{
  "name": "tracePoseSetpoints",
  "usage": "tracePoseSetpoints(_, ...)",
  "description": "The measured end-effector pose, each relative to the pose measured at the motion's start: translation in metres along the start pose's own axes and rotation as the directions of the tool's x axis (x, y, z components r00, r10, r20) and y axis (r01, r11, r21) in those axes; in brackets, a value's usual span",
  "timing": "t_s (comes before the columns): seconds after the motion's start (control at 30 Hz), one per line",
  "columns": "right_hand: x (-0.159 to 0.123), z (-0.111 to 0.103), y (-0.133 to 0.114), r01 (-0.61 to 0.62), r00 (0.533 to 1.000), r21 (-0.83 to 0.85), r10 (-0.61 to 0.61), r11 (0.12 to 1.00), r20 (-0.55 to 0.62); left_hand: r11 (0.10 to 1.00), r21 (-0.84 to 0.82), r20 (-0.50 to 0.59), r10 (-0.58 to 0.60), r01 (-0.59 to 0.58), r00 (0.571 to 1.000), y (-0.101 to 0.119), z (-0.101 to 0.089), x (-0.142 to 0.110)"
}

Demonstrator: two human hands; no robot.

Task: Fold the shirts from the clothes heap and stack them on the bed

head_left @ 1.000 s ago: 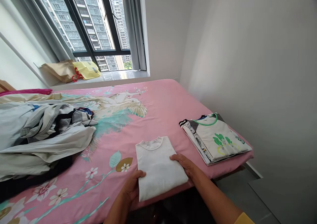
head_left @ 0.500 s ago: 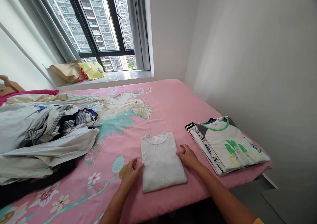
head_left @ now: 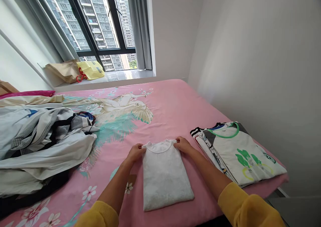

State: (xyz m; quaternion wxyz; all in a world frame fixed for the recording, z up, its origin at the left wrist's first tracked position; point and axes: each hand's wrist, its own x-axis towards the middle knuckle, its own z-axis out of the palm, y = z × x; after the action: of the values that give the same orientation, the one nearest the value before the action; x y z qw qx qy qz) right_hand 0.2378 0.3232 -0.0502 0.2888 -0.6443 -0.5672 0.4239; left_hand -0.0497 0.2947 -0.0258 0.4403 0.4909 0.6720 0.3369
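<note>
A white shirt (head_left: 165, 176), folded into a neat rectangle with its round collar at the far end, lies flat on the pink bed sheet (head_left: 170, 106). My left hand (head_left: 136, 152) pinches its far left corner beside the collar. At the far right corner, my right hand (head_left: 184, 144) pinches the cloth in the same way. Right of my right forearm sits a stack of folded shirts (head_left: 240, 153); the top one is white with a green neckline and a green print.
A loose heap of clothes (head_left: 47, 136), white, black and striped, covers the bed's left side. On the windowsill stand a brown paper bag (head_left: 64, 71) and a yellow bag (head_left: 91, 69). A grey wall (head_left: 250, 69) rises on the right.
Both hands have moved from the shirt's sides up to its collar-end corners and now grip them. My yellow sleeves have come into fuller view. The camera has shifted slightly.
</note>
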Motion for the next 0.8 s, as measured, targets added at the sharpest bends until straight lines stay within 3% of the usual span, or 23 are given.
tracePoseSetpoints(0.3,-0.009,-0.004,-0.012,0.036,0.999,0.142,-0.034,0.989,-0.020,0.988,-0.151,0.073,-0.025,0.035,0.997,0.019,-0.012,-0.013)
tracePoseSetpoints(0.43,-0.011,-0.006,-0.017,0.031,0.999,0.195,-0.036,0.980,0.018,0.987,-0.144,0.149,-0.055,0.077,0.987,0.029,-0.015,-0.017)
tracePoseSetpoints(0.57,-0.018,-0.008,-0.026,0.071,0.997,0.254,-0.078,0.965,0.019,0.989,-0.141,0.113,-0.036,0.052,0.993,0.039,-0.017,-0.025)
tracePoseSetpoints(0.7,-0.041,-0.017,-0.039,0.161,0.986,0.327,-0.165,0.931,-0.014,0.981,-0.192,0.070,0.035,-0.021,0.997,0.054,-0.020,-0.052)
tracePoseSetpoints(0.8,-0.079,-0.033,-0.052,0.258,0.964,0.382,-0.263,0.887,-0.039,0.962,-0.254,0.078,0.128,-0.104,0.989,0.068,-0.025,-0.096)
